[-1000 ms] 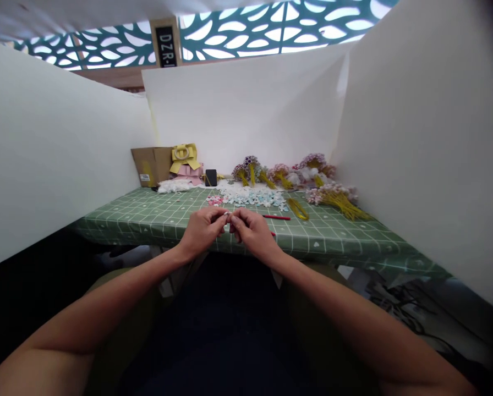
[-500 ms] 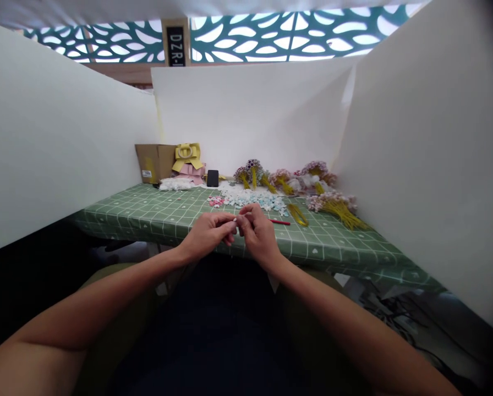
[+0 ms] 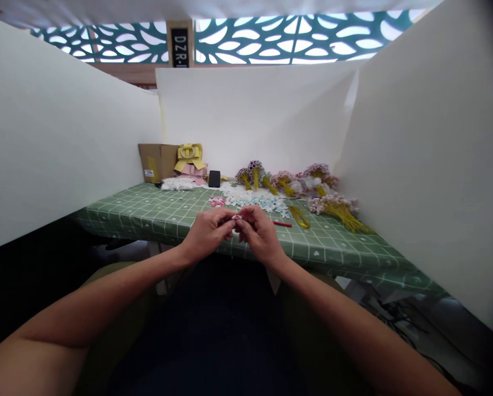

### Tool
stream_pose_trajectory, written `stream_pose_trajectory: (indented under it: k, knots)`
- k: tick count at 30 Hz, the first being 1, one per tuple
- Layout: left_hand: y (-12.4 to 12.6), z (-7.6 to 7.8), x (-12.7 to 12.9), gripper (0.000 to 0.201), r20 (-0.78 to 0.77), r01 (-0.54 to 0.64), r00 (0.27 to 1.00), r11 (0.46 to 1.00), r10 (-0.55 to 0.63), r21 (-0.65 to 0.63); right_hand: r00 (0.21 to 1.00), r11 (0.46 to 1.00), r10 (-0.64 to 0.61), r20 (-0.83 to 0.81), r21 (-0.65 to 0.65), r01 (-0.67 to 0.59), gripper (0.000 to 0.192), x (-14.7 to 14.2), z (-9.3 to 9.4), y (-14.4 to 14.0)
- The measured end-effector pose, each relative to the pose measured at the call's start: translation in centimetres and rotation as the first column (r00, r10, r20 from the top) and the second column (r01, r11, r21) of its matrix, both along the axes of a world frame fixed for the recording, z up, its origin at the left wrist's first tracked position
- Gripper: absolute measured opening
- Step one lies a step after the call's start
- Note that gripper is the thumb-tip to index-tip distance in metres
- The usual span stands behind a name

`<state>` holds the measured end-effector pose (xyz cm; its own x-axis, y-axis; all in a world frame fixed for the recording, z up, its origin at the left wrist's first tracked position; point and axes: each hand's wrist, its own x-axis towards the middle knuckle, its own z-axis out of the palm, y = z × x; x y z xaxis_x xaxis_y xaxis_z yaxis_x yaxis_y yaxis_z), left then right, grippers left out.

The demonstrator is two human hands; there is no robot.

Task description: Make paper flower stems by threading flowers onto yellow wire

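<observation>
My left hand [image 3: 208, 232] and my right hand [image 3: 259, 231] meet over the front edge of the table. Between their fingertips is a small white and pinkish-red piece [image 3: 237, 217], which looks like a little flower. Both hands pinch it, thumbs toward me. Just beyond them lies a spread of small white and pale blue pieces [image 3: 267, 203], with a cluster of pink pieces [image 3: 217, 202] at its left. To the right of my right hand rests a thin red stick [image 3: 282, 224]. A bundle of yellow-gold wire [image 3: 299, 216] lies farther right.
A green checked cloth [image 3: 147, 212] covers the table. Bunches of small flowers on gold stems [image 3: 341, 212] lie at the right and back. A cardboard box [image 3: 158, 162], yellow bow [image 3: 190, 157], white bag [image 3: 177, 183] and black phone-like object [image 3: 214, 179] stand at back left. White panels surround the table.
The small piece between my fingertips now shows more of its white and pinkish-red surface. My right fingers have shifted slightly around it. The whole view has moved a little.
</observation>
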<state>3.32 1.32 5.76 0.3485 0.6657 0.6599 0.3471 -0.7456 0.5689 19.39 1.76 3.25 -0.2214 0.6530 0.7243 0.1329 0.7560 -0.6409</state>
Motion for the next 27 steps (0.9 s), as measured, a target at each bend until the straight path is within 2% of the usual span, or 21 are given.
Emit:
stream_pose_trajectory:
  k: [6,11,14,17,19,22,24,27]
  knots:
    - [0.1,-0.3,0.0,0.008,0.061,0.012,0.998,1.000,-0.013,0.020,0.996,0.997,-0.057,0.074,0.062,0.052,0.009,0.2,0.2,-0.2]
    - [-0.1,-0.3,0.0,0.006,0.013,-0.016,1.000,0.999,0.016,0.035,0.973,0.978,-0.162,0.166,0.159,0.136,0.008,0.2,0.4,-0.3]
    - [-0.4,-0.1,0.2,0.013,0.099,0.065,0.993,0.997,-0.060,-0.045,0.948,0.942,-0.272,0.165,0.246,0.227,0.007,0.4,0.5,-0.5]
    - [-0.4,0.0,0.4,0.021,0.221,0.162,0.968,0.968,-0.119,-0.191,0.929,0.909,-0.350,0.123,0.286,0.304,0.008,0.4,0.3,-0.6]
    - [-0.2,-0.1,0.4,0.030,0.245,0.214,0.961,0.913,-0.132,-0.348,0.918,0.888,-0.380,0.115,0.323,0.328,0.008,0.3,0.1,-0.5]
    - [0.0,-0.5,0.6,0.040,0.358,0.332,0.923,0.765,-0.142,-0.552,0.901,0.851,-0.412,0.133,0.409,0.329,0.009,0.3,-0.2,-0.4]
    - [-0.1,-0.7,0.7,0.035,0.507,0.441,0.854,0.682,-0.117,-0.584,0.897,0.841,-0.414,0.156,0.443,0.311,0.009,0.3,-0.4,-0.3]
    - [-0.3,-0.9,1.0,0.025,0.669,0.568,0.740,0.600,-0.071,-0.564,0.909,0.854,-0.382,0.164,0.439,0.280,0.009,0.3,-0.4,-0.3]
